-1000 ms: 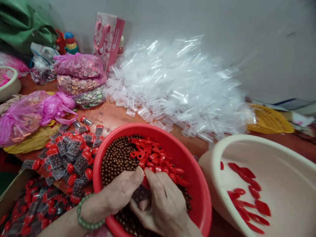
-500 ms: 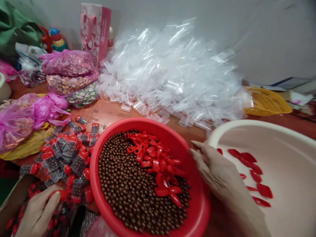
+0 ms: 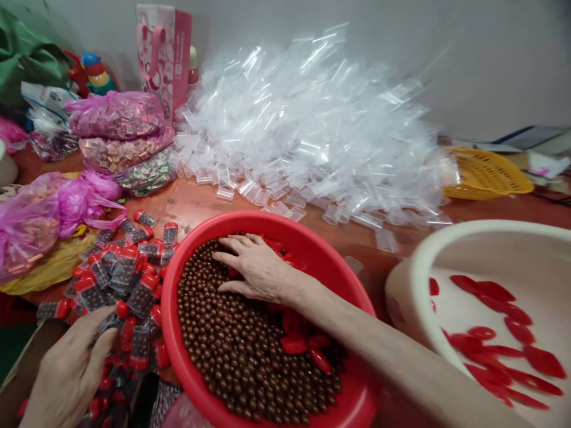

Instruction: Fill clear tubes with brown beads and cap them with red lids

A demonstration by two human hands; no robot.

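Note:
A red basin (image 3: 312, 249) holds small brown balls (image 3: 232, 351) and a heap of red caps (image 3: 307, 345). My right hand (image 3: 254, 270) reaches across the basin, palm down with fingers spread, resting on the caps and balls at the far side. My left hand (image 3: 66, 374) is at the lower left, back upward, its fingertips touching a pile of small clear containers with red caps (image 3: 120, 279) filled with brown balls. Its palm is hidden, so I cannot see whether it holds anything.
A big heap of empty clear containers (image 3: 307, 137) lies behind the basin. A cream basin (image 3: 446, 238) with red caps stands at the right, a yellow basket (image 3: 486, 175) beyond it. Pink bags (image 3: 116, 116) and a pink gift bag (image 3: 165, 50) sit at the left.
Both hands were together over the red basin. The left hand went to the filled pile at the left; the right hand swung out towards the cream basin and now lies on the caps.

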